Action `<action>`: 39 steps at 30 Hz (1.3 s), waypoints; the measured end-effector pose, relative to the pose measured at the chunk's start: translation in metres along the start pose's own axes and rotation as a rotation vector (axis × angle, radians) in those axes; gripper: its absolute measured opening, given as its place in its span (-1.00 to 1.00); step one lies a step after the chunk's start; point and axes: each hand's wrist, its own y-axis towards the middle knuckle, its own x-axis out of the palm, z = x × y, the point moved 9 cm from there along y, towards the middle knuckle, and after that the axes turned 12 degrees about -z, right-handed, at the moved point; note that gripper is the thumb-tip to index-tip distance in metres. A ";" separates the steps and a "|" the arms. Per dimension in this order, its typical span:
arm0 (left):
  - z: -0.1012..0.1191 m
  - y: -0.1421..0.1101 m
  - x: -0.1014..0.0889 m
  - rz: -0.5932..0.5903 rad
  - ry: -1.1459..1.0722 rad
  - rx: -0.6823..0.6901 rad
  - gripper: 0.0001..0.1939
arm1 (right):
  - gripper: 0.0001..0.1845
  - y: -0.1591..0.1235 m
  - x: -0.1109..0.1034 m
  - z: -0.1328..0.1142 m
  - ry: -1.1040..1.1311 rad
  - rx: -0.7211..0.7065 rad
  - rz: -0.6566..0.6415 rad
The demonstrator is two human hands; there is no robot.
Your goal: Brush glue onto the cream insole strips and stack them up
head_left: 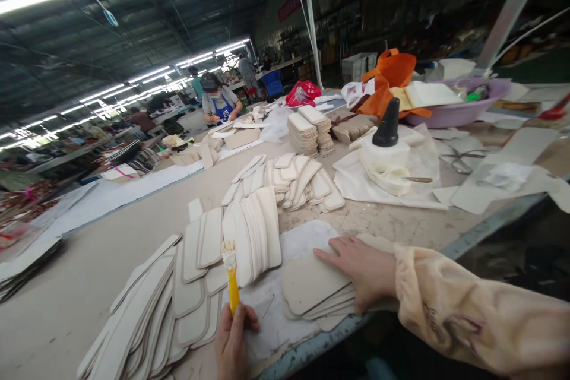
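My left hand (234,338) is closed around the yellow handle of a glue brush (232,285), its bristles up and coated in something whitish. Fingers spread, my right hand (356,267) lies on a stack of flat beige panels (312,285) near the table edge. White paper (307,237) shows under that stack. Left of it, fanned rows of cream panels (196,285) overlap one another, and a curved row of taller panels (256,231) stands just behind the brush.
A white container with a black cone top (389,130) stands on a plastic sheet. Scissors (461,157) lie to its right. Further back are stacked panels (307,130), a purple basin (472,107) and an orange bag (392,77). A person in a blue apron (222,110) works across the table.
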 end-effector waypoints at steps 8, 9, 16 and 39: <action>-0.009 0.000 0.000 -0.061 -0.039 0.015 -0.71 | 0.16 -0.015 0.000 -0.015 -0.073 -0.060 0.066; -0.009 0.000 0.000 -0.060 -0.043 0.014 -0.71 | 0.15 -0.015 0.000 -0.016 -0.080 -0.064 0.066; -0.009 0.000 -0.003 -0.039 0.000 0.009 -0.68 | -0.03 -0.004 -0.008 -0.017 -0.161 -0.109 0.050; -0.019 0.002 0.001 0.088 -0.139 -0.045 -0.54 | 0.30 0.000 0.013 0.009 0.122 -0.027 -0.075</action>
